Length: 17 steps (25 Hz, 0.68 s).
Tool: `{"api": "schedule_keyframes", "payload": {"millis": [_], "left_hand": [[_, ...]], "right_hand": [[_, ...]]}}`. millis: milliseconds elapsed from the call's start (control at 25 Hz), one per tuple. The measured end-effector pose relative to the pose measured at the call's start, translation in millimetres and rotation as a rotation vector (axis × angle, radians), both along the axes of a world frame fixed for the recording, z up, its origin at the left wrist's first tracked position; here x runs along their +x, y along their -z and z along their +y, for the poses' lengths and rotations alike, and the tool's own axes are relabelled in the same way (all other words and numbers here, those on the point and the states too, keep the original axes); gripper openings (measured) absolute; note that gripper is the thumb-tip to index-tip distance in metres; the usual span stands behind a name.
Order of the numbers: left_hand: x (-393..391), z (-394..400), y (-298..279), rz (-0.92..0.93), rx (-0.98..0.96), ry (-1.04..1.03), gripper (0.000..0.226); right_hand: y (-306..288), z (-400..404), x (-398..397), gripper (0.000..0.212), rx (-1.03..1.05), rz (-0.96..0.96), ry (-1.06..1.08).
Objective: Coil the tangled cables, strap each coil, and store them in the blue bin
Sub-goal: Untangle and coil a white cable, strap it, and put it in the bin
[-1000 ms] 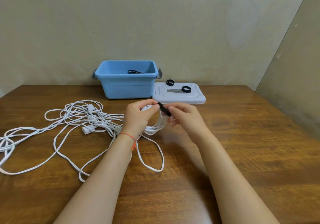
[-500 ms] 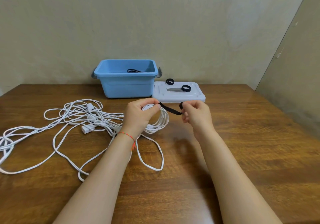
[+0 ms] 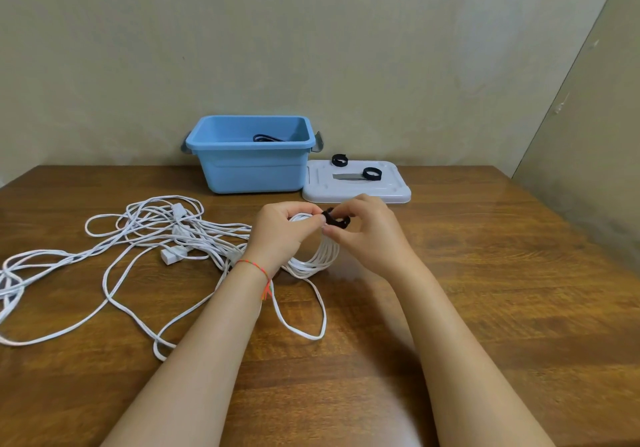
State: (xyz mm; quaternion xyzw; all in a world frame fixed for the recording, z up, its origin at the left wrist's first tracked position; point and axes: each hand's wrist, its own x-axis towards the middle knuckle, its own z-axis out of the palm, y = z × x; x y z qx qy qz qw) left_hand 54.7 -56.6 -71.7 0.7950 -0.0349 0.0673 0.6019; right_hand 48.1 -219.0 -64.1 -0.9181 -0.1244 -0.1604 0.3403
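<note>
Against the back wall, on the wooden surface, a blue bin is set with its lid off; a dark cable is seen lying inside it. Just beside the bin on the right, a white lid is laid flat, and two rolled black straps are carried on it. To the left, a loose tangle of white cable is spread over the surface, with a white plug lying in it and one long loop trailing under the left forearm. Nothing is placed between the hands and the bin.

Near the middle, a white coil of several neat turns is held upright off the surface. Its top is gripped by the left hand, fingers curled round the turns. A black strap is wrapped at the top of the coil and is pinched by the right hand between thumb and fingertips.
</note>
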Motion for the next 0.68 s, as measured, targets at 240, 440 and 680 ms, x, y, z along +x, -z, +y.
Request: {"api": "schedule_keyframes", "payload": {"millis": [240,440,680], "left_hand": [[-2,-1,-1,0.054,-0.056,-0.041,0.005],[1,7,-3,0.076,-0.100,-0.154,0.009],[1,6,-1,0.016,0.019,-0.112,0.006]], "right_hand": [[-2,-1,-3,0.023,-0.014,0.056,-0.005],[1,-11,0,0.024,0.011,0.193,-0.073],[-5,-2,-9,0.022,0.194,0.303,-0.162]]}}
